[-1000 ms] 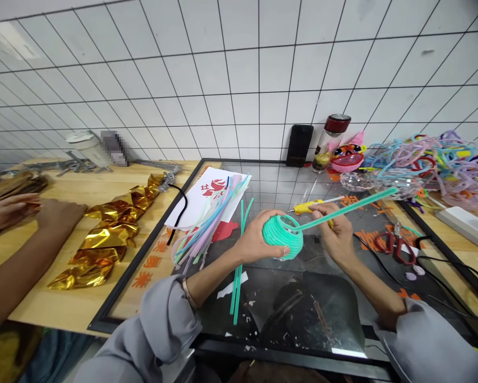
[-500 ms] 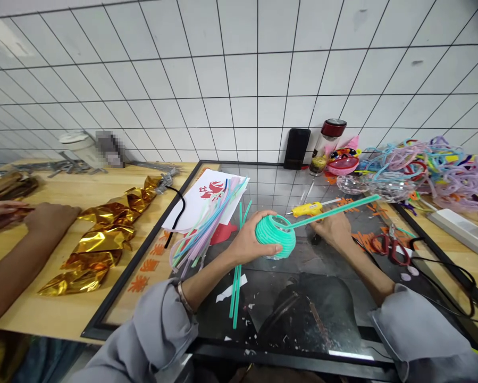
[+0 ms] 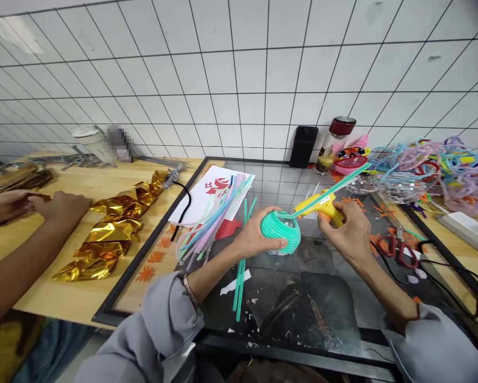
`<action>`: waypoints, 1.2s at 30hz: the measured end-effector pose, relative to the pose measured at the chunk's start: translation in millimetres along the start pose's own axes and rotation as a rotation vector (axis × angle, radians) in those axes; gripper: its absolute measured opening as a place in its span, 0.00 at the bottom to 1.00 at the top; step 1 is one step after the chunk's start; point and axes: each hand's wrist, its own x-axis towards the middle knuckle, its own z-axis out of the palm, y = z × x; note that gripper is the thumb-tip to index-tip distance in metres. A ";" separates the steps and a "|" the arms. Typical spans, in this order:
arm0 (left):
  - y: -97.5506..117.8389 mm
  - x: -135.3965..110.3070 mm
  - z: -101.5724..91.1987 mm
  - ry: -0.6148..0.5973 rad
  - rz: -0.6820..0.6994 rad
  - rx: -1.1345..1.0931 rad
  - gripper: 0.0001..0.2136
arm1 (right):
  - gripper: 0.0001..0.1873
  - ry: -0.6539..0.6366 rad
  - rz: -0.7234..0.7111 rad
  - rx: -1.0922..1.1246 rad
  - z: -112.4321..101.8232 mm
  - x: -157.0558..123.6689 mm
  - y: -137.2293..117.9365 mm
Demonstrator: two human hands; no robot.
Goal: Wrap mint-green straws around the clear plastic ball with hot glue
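Note:
My left hand (image 3: pixel 257 236) is wrapped around a round, teal pipe-cleaner-covered pot (image 3: pixel 282 236), thumb across its front. Its top is open, and a clear base shows underneath. From the rim a teal pipe cleaner (image 3: pixel 344 181) sticks out to the upper right. My right hand (image 3: pixel 350 231) grips a yellow glue gun (image 3: pixel 335 215) by the handle, its front end close to the pot's rim behind the pipe cleaner. Whether the nozzle touches the rim is hidden. Loose teal pipe cleaners (image 3: pixel 239 292) lie beneath my left forearm.
Pastel pipe cleaners (image 3: pixel 212 218) overlap a white sheet (image 3: pixel 191 205). Red scissors (image 3: pixel 398 250) and black cables lie at right, below a tangled pipe-cleaner pile (image 3: pixel 434 170). A phone (image 3: pixel 303 146) and bottle (image 3: pixel 334 146) stand by the wall. Another person's hands (image 3: pixel 59 207) work near gold foil (image 3: pixel 115 229).
My right hand has picked up the glue gun from the glass and brought it behind the protruding pipe cleaner, near the pot's rim. My left hand keeps holding the pot.

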 end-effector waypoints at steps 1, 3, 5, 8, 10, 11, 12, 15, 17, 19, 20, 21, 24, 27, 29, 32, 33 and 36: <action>0.9 0.2 -0.3 -0.004 -0.011 -0.008 0.37 | 0.12 0.014 -0.024 0.006 -0.9 0.0 -2.7; 2.2 0.8 -0.6 -0.015 -0.026 -0.033 0.38 | 0.12 0.036 -0.057 0.015 -3.0 0.3 -6.4; 2.4 1.3 -0.6 -0.022 -0.026 -0.040 0.38 | 0.12 0.047 -0.076 0.032 -5.3 0.4 -9.3; 1.8 1.9 -0.2 -0.020 -0.005 -0.017 0.38 | 0.12 0.054 -0.089 0.059 -8.1 -1.0 -14.5; 1.5 2.1 -0.1 -0.018 0.003 -0.015 0.38 | 0.11 0.057 -0.110 0.053 -8.8 -2.4 -17.6; 1.6 2.2 -0.1 -0.020 0.003 -0.019 0.38 | 0.11 0.069 -0.130 0.042 -8.7 -3.1 -18.5; 1.7 2.2 -0.2 -0.022 0.002 -0.021 0.39 | 0.11 0.086 -0.155 0.028 -8.3 -3.7 -18.8; 2.1 2.4 -1.4 -0.034 0.000 -0.025 0.39 | 0.13 0.163 -0.237 -0.004 -6.6 -4.2 -17.2; 2.1 2.4 -2.5 -0.039 -0.011 -0.029 0.39 | 0.15 0.193 -0.274 -0.014 -5.9 -3.7 -15.4; 1.7 2.4 -3.4 -0.047 -0.032 -0.039 0.39 | 0.15 0.203 -0.292 -0.022 -6.0 -3.0 -14.5; 1.4 2.4 -3.7 -0.052 -0.039 -0.045 0.39 | 0.15 0.207 -0.296 -0.023 -6.2 -2.8 -14.5; 1.0 2.4 -3.8 -0.056 -0.043 -0.050 0.39 | 0.15 0.211 -0.298 -0.023 -6.4 -2.7 -14.8; 0.0 2.2 -3.4 -0.064 -0.048 -0.086 0.40 | 0.15 0.209 -0.301 -0.020 -6.6 -3.2 -16.2; -0.6 1.9 -2.6 -0.073 -0.068 -0.157 0.41 | 0.15 0.196 -0.288 -0.018 -6.2 -4.4 -17.3; -0.8 1.8 -2.2 -0.080 -0.077 -0.192 0.41 | 0.15 0.185 -0.277 -0.016 -6.0 -4.8 -17.3; -1.4 1.9 -2.2 -0.089 -0.089 -0.222 0.41 | 0.15 0.181 -0.278 -0.019 -6.0 -4.6 -17.1; -1.7 2.0 -2.3 -0.092 -0.091 -0.230 0.41 | 0.15 0.185 -0.283 -0.021 -6.1 -4.4 -17.0; -3.2 2.1 -2.7 -0.093 -0.087 -0.212 0.41 | 0.15 0.196 -0.291 -0.024 -6.0 -3.9 -17.2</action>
